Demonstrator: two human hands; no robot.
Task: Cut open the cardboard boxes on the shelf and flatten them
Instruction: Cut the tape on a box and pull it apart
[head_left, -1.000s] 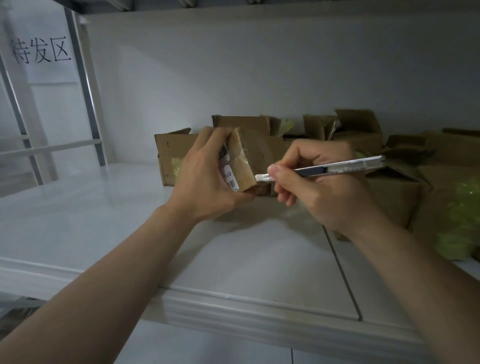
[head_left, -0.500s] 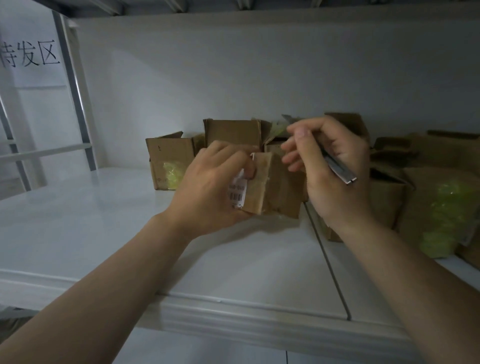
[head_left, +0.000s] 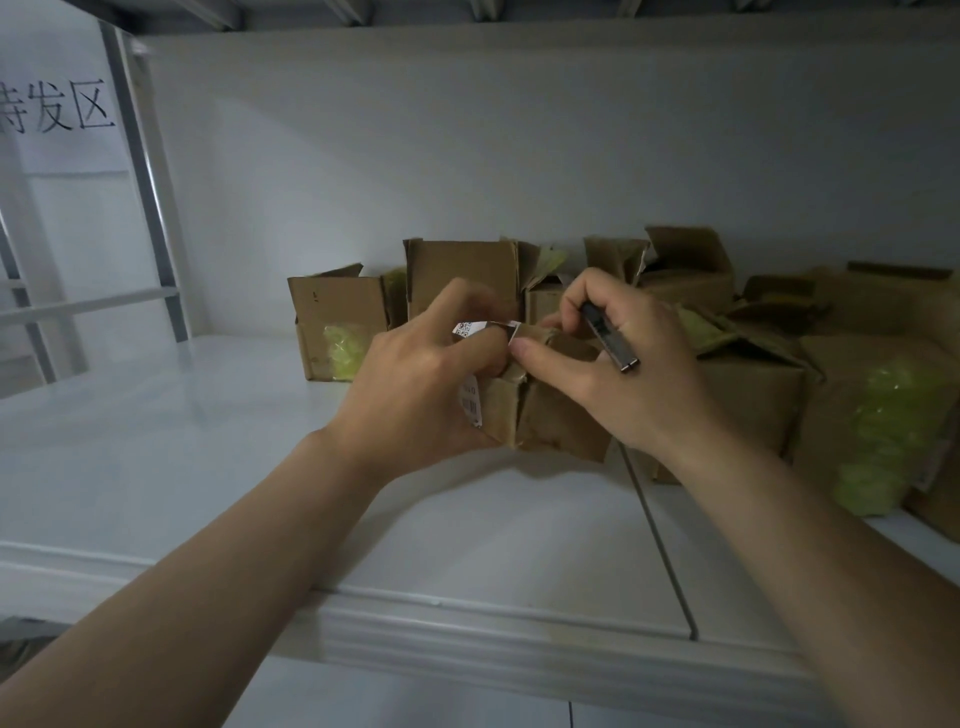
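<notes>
Plainly, the small box (head_left: 550, 421) lay right between the two hands, over the middle of the white shelf (head_left: 208, 467) and just in front of the row of opened boxes (head_left: 337, 317) along the back wall. Whether its base rested on the shelf or hung just above it, I could not tell. The left hand (head_left: 421, 384) wrapped its fingers round the left side that carries the white label (head_left: 470, 402). The right hand (head_left: 623, 384) came over the top right, thumb and forefinger pinching at the upper flap. Neither hand was nearer, as both touched the cardboard. One vertical corner edge of the box faced the person. It seemed to stand taller than wide, though the hands hid its top, so its long axis is a judgement. The knife (head_left: 608, 338) was tucked between the right fingers, out of use. Its long axis ran from upper left to lower right, butt end toward the person and blade end buried in the grip. The coming move likely turns on the top seam running between the two thumbs, where the flaps would part.
</notes>
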